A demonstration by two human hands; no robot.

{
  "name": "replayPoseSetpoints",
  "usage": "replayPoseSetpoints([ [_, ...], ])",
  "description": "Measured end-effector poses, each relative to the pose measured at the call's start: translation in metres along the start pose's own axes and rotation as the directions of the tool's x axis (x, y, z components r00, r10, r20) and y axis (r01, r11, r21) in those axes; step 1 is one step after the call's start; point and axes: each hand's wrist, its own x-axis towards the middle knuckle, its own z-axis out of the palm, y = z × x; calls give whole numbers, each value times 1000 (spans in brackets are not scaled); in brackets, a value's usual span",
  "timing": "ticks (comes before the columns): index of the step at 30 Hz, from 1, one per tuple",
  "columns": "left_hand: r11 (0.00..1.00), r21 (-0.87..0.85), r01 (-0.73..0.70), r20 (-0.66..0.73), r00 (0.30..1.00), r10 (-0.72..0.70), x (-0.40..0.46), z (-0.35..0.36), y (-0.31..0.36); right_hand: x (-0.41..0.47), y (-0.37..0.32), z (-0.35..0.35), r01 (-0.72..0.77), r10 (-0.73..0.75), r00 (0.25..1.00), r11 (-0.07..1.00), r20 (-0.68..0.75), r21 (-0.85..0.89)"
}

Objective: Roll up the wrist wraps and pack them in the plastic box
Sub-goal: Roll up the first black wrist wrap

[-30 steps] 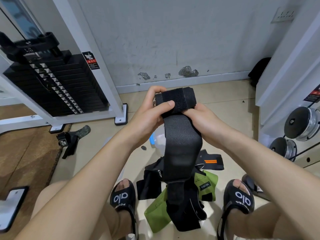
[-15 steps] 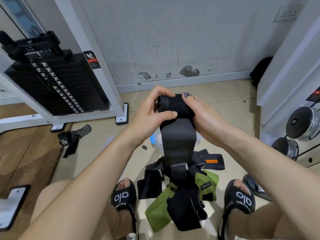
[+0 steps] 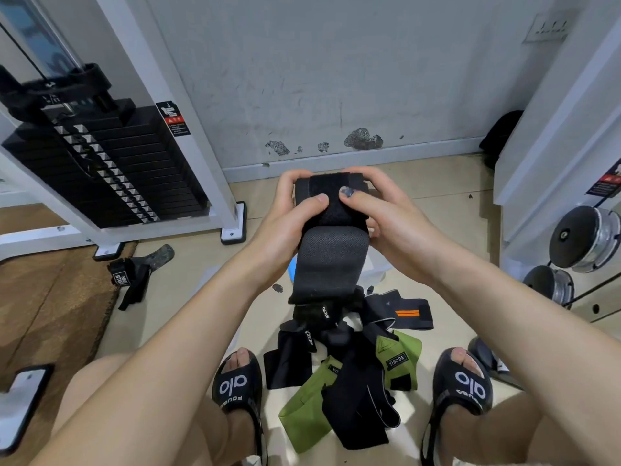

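Note:
A black wrist wrap (image 3: pixel 327 260) is partly rolled up in front of me, its roll held between both hands and its short free end hanging down. My left hand (image 3: pixel 289 223) grips the roll's left side with the thumb on its front. My right hand (image 3: pixel 386 223) grips the right side, thumb pressed beside the other thumb. Below, on the floor between my feet, lies a pile of loose wraps (image 3: pixel 339 375), black and green, one with an orange stripe (image 3: pixel 406 312). The clear plastic box (image 3: pixel 374 269) is mostly hidden behind the hanging wrap.
A weight stack machine (image 3: pixel 100 163) stands at the left with its white frame. A black glove or strap (image 3: pixel 134 277) lies on the floor by a brown mat (image 3: pixel 43 297). Dumbbells (image 3: pixel 584 237) sit on a rack at the right. My sandalled feet (image 3: pixel 238 385) flank the pile.
The roll has grown thicker and the hanging tail has become much shorter, lifting off the pile. Both thumbs have come round onto the front of the roll.

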Motion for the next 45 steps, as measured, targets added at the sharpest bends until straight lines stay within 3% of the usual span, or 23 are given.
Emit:
replayPoseSetpoints([
  [4,997,50,-54,30,998,52,0,-2,-2,-1,-2,1,-28,22,999,983,-30,-179],
  [10,993,61,-101,53,994,98,-1,-7,0,-2,-1,-3,-62,61,998,997,-12,-51],
  [20,987,121,103,10,994,-105,1,-4,-3,-2,4,-4,63,-63,998,998,-1,11],
  [26,978,170,119,16,992,-124,2,-7,0,-1,7,-1,132,-136,990,983,-23,-130],
  [29,991,75,107,-20,994,-106,2,-6,0,-2,8,-1,150,-156,987,977,-29,-149],
  [33,997,-14,79,-14,997,-79,0,-6,0,0,7,-4,66,-72,997,986,-35,-155],
  [38,1000,8,18,17,1000,-18,0,-7,1,-5,2,-5,-104,111,992,990,58,-99],
  [45,998,57,35,-18,999,-34,1,-7,-2,-2,4,-5,-4,3,1000,995,-2,-100],
])
